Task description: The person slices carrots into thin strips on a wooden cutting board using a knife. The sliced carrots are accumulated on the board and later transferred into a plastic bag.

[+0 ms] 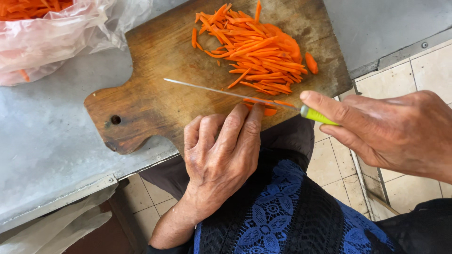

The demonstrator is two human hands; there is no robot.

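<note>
1. Cloth comes nearest: a black garment with blue lace (278, 211) covers the person's lap, above a pale tiled floor (423, 70).
2. The left hand (221, 157) lies palm down at the near edge of the wooden cutting board (150, 94); its fingertips (254, 113) press together on a small carrot piece (269, 111) beside the blade.
3. The right hand (395, 131) is clamped around the yellow-green handle of a knife (235, 94), forefinger stretched along the top.
4. The thin blade lies across the board, its edge resting on the carrot piece that the left hand pins down, its tip pointing to the board's left half.
5. Just beyond the blade, a heap of carrot strips (259, 51) covers the board's far right part, some strips touching the blade.
6. The board rests on a grey metal table (42, 141), its handle end with a hole toward the left.
7. Farthest, at the upper left, a clear plastic bag (52, 33) holds more orange carrot.
</note>
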